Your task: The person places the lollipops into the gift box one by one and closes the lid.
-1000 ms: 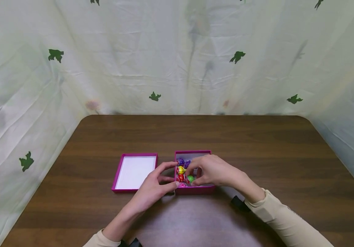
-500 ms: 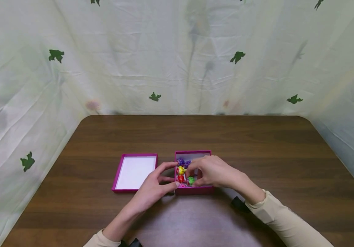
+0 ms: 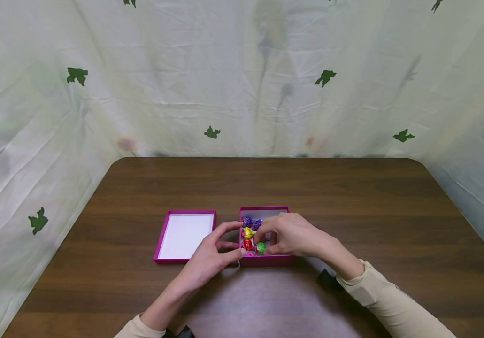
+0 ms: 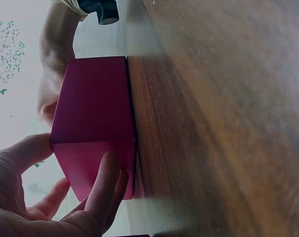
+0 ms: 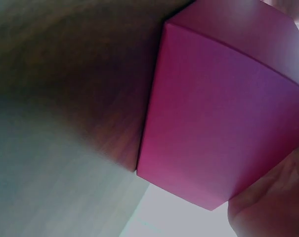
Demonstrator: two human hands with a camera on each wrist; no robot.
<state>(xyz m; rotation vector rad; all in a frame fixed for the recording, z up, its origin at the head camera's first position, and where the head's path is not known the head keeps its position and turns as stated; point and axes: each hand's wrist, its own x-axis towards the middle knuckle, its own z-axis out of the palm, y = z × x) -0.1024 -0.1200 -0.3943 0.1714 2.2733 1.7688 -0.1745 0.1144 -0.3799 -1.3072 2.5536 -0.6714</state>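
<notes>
A magenta box [image 3: 267,261] sits without its lid on the table, its inside pale. Along its left side lie wrapped candies: purple ones [image 3: 257,224] at the back, then a yellow one [image 3: 247,233], a red one [image 3: 247,244] and a pink one [image 3: 249,253]. My left hand [image 3: 213,251] rests against the box's left side, thumb near the front corner, other fingers along the wall. Reaching in from the right, my right hand [image 3: 294,234] has thumb and index finger around a green-wrapped candy [image 3: 260,248]. Some of its fingertips are hidden inside the box.
The magenta lid [image 3: 191,236], white inside, lies upturned left of the box, behind my left hand. Brown wooden table [image 3: 351,197] surrounds both. A pale curtain [image 3: 242,84] with green bird shapes hangs behind the table's far edge.
Both hands stay nearly in place. The fingers of my right hand shift slightly around the green candy, which shows a little more fully now.
</notes>
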